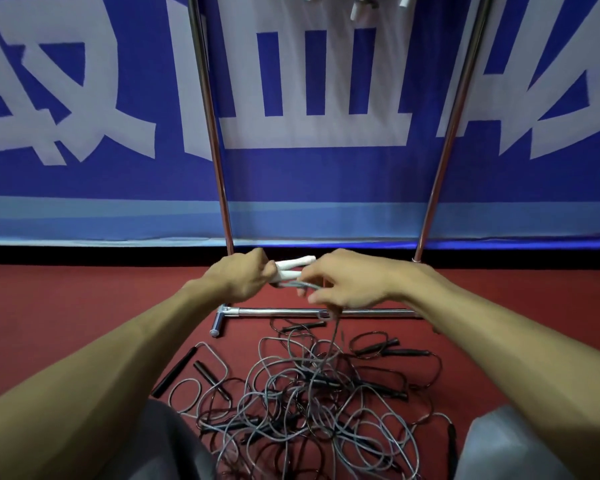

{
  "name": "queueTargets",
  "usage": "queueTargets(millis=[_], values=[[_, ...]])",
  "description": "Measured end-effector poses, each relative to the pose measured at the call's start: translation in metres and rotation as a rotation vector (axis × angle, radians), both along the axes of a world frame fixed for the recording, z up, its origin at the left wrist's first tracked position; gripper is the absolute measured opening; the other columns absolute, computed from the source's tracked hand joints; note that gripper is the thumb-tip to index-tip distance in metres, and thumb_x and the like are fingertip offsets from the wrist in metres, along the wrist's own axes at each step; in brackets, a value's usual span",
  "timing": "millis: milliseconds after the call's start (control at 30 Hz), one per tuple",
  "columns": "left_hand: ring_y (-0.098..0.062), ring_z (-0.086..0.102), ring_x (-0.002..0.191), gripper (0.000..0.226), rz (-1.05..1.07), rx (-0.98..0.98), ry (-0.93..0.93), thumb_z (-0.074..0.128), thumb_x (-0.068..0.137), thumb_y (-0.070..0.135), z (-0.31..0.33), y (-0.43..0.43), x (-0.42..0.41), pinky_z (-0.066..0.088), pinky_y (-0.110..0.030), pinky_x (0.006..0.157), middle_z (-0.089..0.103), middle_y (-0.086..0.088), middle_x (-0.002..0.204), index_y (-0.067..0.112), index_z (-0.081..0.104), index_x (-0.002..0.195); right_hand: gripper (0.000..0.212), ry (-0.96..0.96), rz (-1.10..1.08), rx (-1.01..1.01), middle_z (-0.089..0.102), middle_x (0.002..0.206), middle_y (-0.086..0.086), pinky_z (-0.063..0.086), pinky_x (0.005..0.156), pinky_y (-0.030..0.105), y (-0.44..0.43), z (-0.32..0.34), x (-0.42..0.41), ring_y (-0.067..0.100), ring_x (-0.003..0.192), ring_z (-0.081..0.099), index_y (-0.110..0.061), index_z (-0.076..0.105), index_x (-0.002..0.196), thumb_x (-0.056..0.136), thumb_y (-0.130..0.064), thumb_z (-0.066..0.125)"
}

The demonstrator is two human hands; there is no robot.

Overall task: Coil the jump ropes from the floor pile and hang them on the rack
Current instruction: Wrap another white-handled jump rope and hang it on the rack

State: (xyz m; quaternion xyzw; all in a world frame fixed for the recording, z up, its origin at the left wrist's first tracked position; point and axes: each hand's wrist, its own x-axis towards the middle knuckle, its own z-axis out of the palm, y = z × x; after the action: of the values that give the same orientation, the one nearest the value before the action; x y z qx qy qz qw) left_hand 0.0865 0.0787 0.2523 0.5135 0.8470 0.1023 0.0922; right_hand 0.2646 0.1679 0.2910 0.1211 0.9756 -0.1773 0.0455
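**Item:** one jump rope with two white handles (293,268) laid side by side and roughly level, and a thin grey cord (332,341) trailing from them.

**Location:** held in the air just in front of the rack's foot, above the floor pile. The cord drops from under the right hand into the pile (309,407). The pile is a loose tangle of grey and dark cords on the red floor (66,323), with black handles (175,370) lying at its edges.

**Surroundings:**
- The rack (216,140) has two chromed uprights, and its chromed base bar lies across the floor between pile and wall.
- Three white handle ends (357,10) hang at the top edge of view, between the uprights.
- Behind is a blue banner (309,181) with large white characters.
- Grey-trousered knees (174,441) flank the pile.
- Obstruction: the trailing cord runs in among the other loops of the tangle.

**Grip:**
- Left hand (243,277): fingers curled round one end of both handles together.
- Right hand (347,280): thumb and fingertips pinch a short bend of the grey cord just beside the handles, with the remaining fingers loosely bent.
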Motion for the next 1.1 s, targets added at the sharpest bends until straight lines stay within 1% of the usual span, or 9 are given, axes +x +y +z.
queueTargets(millis=[100, 233, 367, 500, 600, 733, 833, 933, 1100], values=[[-0.022, 0.048, 0.064, 0.031, -0.087, -0.028, 0.032, 0.035, 0.099, 0.036, 0.003, -0.003, 0.009, 0.031, -0.033, 0.056, 0.052, -0.001, 0.068, 0.023, 0.05, 0.076, 0.017, 0.214, -0.084, 0.014, 0.068, 0.086, 0.003, 0.047, 0.075, 0.032, 0.012, 0.002, 0.001, 0.018, 0.079, 0.061, -0.017, 0.07, 0.101, 0.095, -0.022, 0.056], [-0.014, 0.043, 0.058, 0.036, -0.237, 0.009, 0.037, 0.032, 0.099, 0.026, 0.011, -0.004, 0.023, 0.03, -0.034, 0.057, 0.047, 0.003, 0.061, 0.025, 0.043, 0.065, 0.017, 0.411, -0.267, -0.05, 0.07, 0.086, -0.004, 0.045, 0.075, 0.024, 0.024, 0.001, 0.005, 0.009, 0.081, 0.061, -0.016, 0.073, 0.095, 0.095, -0.019, 0.056], [-0.015, 0.039, 0.058, 0.036, -0.353, 0.119, 0.082, 0.017, 0.092, 0.037, 0.021, -0.002, 0.032, 0.027, -0.035, 0.062, 0.041, 0.001, 0.06, 0.022, 0.035, 0.063, 0.022, 0.369, -0.394, -0.116, 0.061, 0.074, -0.012, 0.038, 0.062, 0.019, 0.021, 0.001, 0.005, 0.003, 0.065, 0.053, -0.026, 0.059, 0.079, 0.097, -0.023, 0.048], [-0.021, 0.043, 0.062, 0.045, -0.339, 0.176, 0.025, 0.019, 0.105, 0.034, 0.02, -0.004, 0.034, 0.034, -0.038, 0.064, 0.045, -0.001, 0.063, 0.018, 0.038, 0.067, 0.021, 0.336, -0.509, -0.459, 0.06, 0.065, 0.001, 0.037, 0.04, 0.018, 0.011, -0.001, 0.003, 0.015, 0.048, 0.06, -0.019, 0.056, 0.08, 0.098, -0.023, 0.045], [-0.019, 0.047, 0.07, 0.04, -0.318, 0.182, -0.008, 0.022, 0.104, 0.034, 0.017, -0.003, 0.035, 0.04, -0.038, 0.069, 0.048, 0.002, 0.074, 0.019, 0.044, 0.074, 0.019, 0.389, -0.575, -0.495, 0.06, 0.065, 0.009, 0.035, 0.033, 0.017, 0.01, -0.001, 0.002, 0.019, 0.038, 0.057, -0.013, 0.057, 0.084, 0.097, -0.019, 0.046], [-0.019, 0.05, 0.076, 0.04, -0.254, 0.36, -0.122, 0.031, 0.102, 0.047, 0.018, 0.002, 0.039, 0.039, -0.036, 0.071, 0.052, 0.001, 0.076, 0.019, 0.051, 0.081, 0.022, 0.434, -0.687, -0.454, 0.057, 0.065, 0.007, 0.036, 0.035, 0.016, 0.014, -0.001, 0.0, 0.016, 0.034, 0.053, -0.01, 0.062, 0.087, 0.098, -0.021, 0.046], [-0.007, 0.047, 0.078, 0.027, -0.337, 0.289, -0.118, 0.056, 0.091, 0.051, 0.014, 0.001, 0.041, 0.033, -0.023, 0.067, 0.049, 0.009, 0.086, 0.025, 0.054, 0.097, 0.024, 0.436, -0.735, -0.468, 0.057, 0.062, 0.007, 0.037, 0.035, 0.018, 0.017, -0.001, 0.003, 0.017, 0.036, 0.054, -0.01, 0.062, 0.084, 0.099, -0.021, 0.047], [-0.008, 0.044, 0.073, 0.027, -0.367, 0.304, -0.07, 0.066, 0.086, 0.029, 0.01, 0.001, 0.041, 0.031, -0.019, 0.064, 0.045, 0.013, 0.084, 0.024, 0.052, 0.109, 0.026, 0.409, -0.763, -0.507, 0.058, 0.061, 0.008, 0.036, 0.035, 0.017, 0.021, 0.0, 0.005, 0.017, 0.034, 0.053, -0.012, 0.061, 0.078, 0.098, -0.021, 0.049], [-0.007, 0.047, 0.059, 0.027, -0.301, 0.347, -0.48, 0.056, 0.089, 0.006, 0.023, -0.005, 0.039, 0.038, -0.022, 0.058, 0.064, 0.0, 0.079, 0.022, 0.049, 0.109, 0.047, 0.356, -0.743, -0.854, 0.061, 0.063, 0.0, 0.039, 0.054, 0.025, 0.04, 0.006, 0.019, 0.014, 0.052, 0.051, -0.013, 0.062, 0.086, 0.094, -0.056, 0.047]])
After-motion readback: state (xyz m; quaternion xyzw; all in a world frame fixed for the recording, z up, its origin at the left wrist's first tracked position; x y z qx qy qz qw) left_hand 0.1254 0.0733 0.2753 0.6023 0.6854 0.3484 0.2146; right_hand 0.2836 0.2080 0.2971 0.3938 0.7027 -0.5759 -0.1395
